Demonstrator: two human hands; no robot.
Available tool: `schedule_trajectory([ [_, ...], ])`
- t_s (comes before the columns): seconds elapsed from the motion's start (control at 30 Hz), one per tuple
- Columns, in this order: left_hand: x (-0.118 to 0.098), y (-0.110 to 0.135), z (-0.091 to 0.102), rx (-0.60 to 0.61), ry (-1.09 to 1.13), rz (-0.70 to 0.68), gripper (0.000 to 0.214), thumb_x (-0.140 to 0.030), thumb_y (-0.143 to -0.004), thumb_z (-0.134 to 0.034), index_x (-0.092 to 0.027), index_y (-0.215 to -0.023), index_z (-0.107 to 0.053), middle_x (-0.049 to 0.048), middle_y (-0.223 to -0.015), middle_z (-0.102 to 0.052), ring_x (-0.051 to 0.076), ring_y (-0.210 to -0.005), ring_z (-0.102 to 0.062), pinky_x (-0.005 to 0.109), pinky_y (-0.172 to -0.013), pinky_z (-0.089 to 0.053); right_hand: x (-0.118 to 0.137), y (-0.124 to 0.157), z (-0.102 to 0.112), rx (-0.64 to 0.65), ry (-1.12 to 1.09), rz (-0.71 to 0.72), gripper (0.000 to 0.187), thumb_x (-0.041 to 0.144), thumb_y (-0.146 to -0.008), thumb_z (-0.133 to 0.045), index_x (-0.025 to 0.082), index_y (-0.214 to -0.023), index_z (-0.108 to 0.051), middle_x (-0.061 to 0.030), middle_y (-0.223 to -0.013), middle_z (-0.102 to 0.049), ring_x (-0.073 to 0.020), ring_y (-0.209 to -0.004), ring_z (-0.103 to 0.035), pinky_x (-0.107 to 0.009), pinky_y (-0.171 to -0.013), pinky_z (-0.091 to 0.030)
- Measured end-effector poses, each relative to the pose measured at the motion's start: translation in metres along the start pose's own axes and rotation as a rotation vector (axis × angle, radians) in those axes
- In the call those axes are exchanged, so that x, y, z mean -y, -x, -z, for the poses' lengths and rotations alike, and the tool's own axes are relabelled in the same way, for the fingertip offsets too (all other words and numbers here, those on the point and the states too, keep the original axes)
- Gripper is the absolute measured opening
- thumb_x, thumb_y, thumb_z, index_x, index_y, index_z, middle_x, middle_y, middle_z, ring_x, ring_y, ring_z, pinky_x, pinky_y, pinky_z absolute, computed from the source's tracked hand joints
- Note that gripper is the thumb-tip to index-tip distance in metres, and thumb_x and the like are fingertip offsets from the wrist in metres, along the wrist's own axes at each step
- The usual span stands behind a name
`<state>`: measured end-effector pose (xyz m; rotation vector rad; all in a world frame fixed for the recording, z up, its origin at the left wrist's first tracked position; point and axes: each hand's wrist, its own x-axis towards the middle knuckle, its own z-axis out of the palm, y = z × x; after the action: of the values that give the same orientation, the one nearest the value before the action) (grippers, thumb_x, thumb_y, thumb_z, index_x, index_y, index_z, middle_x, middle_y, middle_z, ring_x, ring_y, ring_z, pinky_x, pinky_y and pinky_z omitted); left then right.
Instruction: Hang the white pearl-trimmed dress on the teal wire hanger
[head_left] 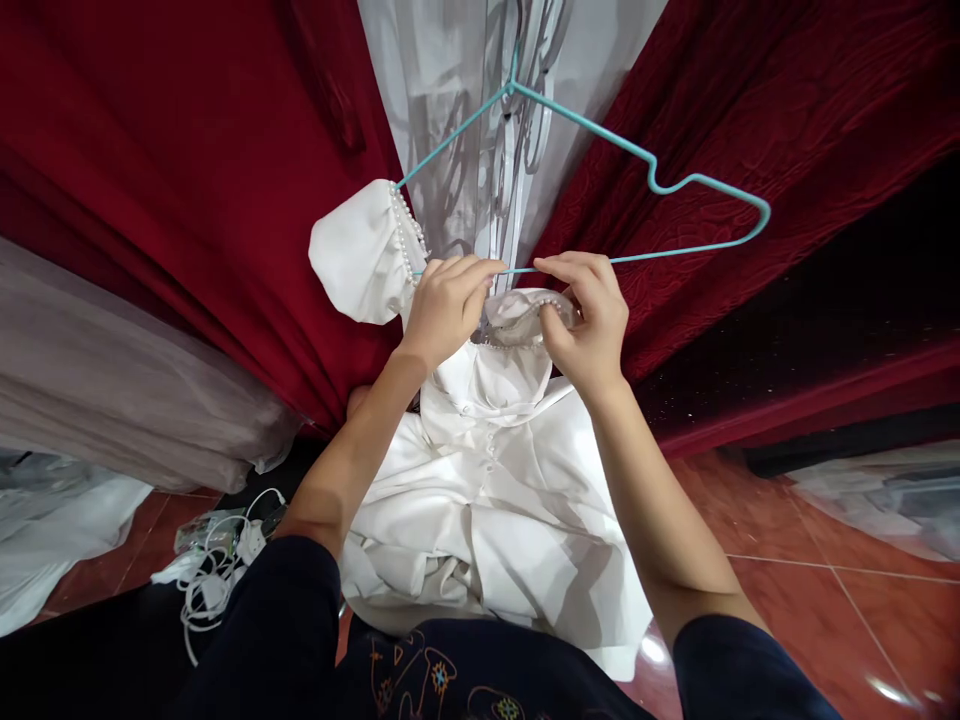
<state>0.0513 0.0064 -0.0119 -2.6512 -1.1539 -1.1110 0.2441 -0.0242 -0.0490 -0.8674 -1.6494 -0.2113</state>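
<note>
A white dress (495, 500) with pearl trim hangs down in front of me from a teal wire hanger (660, 180). One puffed sleeve (360, 250) sits over the hanger's left end. My left hand (446, 305) is closed on the dress's neckline fabric at the hanger's lower bar. My right hand (589, 315) pinches the pearl-edged neckline just to the right, fingers curled around the cloth. The hanger's right end is bare.
Dark red velvet curtains (187, 180) hang on both sides, with a sheer white curtain (465, 90) between them. Grey fabric (112, 400) lies at left. White cables and chargers (217, 570) lie on the red tiled floor (825, 600). Plastic-wrapped items sit at far right.
</note>
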Motion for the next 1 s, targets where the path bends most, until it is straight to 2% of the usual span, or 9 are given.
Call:
schedule_trajectory([
  [0.13,-0.004,0.001,0.010,-0.025,0.076,0.009,0.034,-0.009,-0.105,-0.049,-0.021,-0.121,-0.076,0.0033,-0.103,-0.079,0.023,-0.101,-0.070,0.036,-0.094,-0.046,-0.021,-0.004,0.032,-0.233,0.225,-0.017,0.036,0.019,-0.088,-0.056,0.020,-0.123,-0.066,-0.0173,-0.123,-0.056,-0.0292,-0.107,-0.061,-0.038,-0.066,-0.050],
  [0.23,-0.001,0.001,0.017,-0.016,0.098,0.032,0.039,-0.006,-0.101,-0.050,-0.023,-0.121,-0.079,0.0023,-0.103,-0.079,0.023,-0.101,-0.070,0.038,-0.095,-0.045,-0.070,-0.019,0.069,-0.583,0.269,0.050,0.033,0.025,-0.078,-0.061,0.018,-0.110,-0.062,-0.0108,-0.105,-0.050,-0.0159,-0.076,-0.048,-0.030,-0.056,-0.031],
  [0.27,0.001,0.001,0.018,-0.008,0.111,0.038,0.040,-0.005,-0.100,-0.050,-0.023,-0.121,-0.080,0.0019,-0.103,-0.079,0.023,-0.100,-0.070,0.038,-0.095,-0.045,-0.086,-0.026,0.082,-0.598,0.253,0.087,0.032,0.026,-0.075,-0.063,0.019,-0.106,-0.058,-0.0077,-0.100,-0.049,-0.0137,-0.074,-0.045,-0.029,-0.057,-0.028],
  [0.33,0.003,0.001,0.021,0.014,0.148,0.049,0.042,-0.005,-0.100,-0.051,-0.024,-0.123,-0.080,0.0014,-0.102,-0.080,0.022,-0.099,-0.071,0.038,-0.095,-0.046,-0.107,-0.044,0.103,-0.537,0.242,0.110,0.032,0.023,-0.072,-0.063,0.021,-0.102,-0.053,-0.0052,-0.098,-0.050,-0.0140,-0.077,-0.048,-0.028,-0.058,-0.026],
  [0.43,0.002,0.000,0.023,0.040,0.185,0.063,0.042,-0.006,-0.100,-0.051,-0.024,-0.125,-0.081,0.0018,-0.101,-0.079,0.021,-0.096,-0.071,0.038,-0.095,-0.048,-0.097,-0.075,0.115,-0.414,0.156,0.030,0.041,0.007,-0.068,-0.059,0.019,-0.106,-0.053,-0.0071,-0.108,-0.058,-0.0142,-0.084,-0.059,-0.027,-0.058,-0.027],
  [0.57,-0.002,-0.001,0.022,0.054,0.171,0.083,0.047,-0.003,-0.099,-0.049,-0.024,-0.127,-0.080,0.0022,-0.101,-0.078,0.021,-0.096,-0.070,0.039,-0.096,-0.048,-0.048,-0.113,0.095,-0.191,0.115,-0.053,0.058,-0.008,-0.059,-0.049,0.017,-0.111,-0.051,-0.0077,-0.119,-0.061,-0.0121,-0.089,-0.064,-0.025,-0.056,-0.031],
  [0.67,-0.003,-0.003,0.020,0.075,0.155,0.093,0.047,-0.004,-0.100,-0.049,-0.025,-0.127,-0.080,0.0019,-0.101,-0.078,0.021,-0.096,-0.070,0.038,-0.096,-0.048,-0.029,-0.132,0.075,-0.161,0.097,-0.163,0.057,-0.014,-0.053,-0.046,0.022,-0.098,-0.045,-0.0018,-0.105,-0.061,-0.0104,-0.084,-0.062,-0.025,-0.054,-0.029],
  [0.83,-0.002,-0.004,0.020,0.071,0.030,0.132,0.048,-0.004,-0.098,-0.047,-0.024,-0.125,-0.081,0.0046,-0.102,-0.078,0.025,-0.099,-0.069,0.042,-0.096,-0.048,-0.027,-0.129,0.069,-0.012,0.126,-0.414,0.055,-0.019,-0.053,-0.051,0.024,-0.087,-0.042,0.0056,-0.077,-0.055,-0.0070,-0.066,-0.051,-0.025,-0.054,-0.029],
  [1.0,-0.003,-0.003,0.020,0.079,0.050,0.127,0.050,-0.003,-0.098,-0.045,-0.026,-0.124,-0.081,0.0038,-0.101,-0.078,0.025,-0.099,-0.070,0.042,-0.098,-0.048,-0.020,-0.124,0.080,0.027,0.064,-0.356,0.054,-0.017,-0.057,-0.056,0.024,-0.088,-0.039,0.0071,-0.079,-0.052,-0.0078,-0.068,-0.060,-0.024,-0.053,-0.030],
])
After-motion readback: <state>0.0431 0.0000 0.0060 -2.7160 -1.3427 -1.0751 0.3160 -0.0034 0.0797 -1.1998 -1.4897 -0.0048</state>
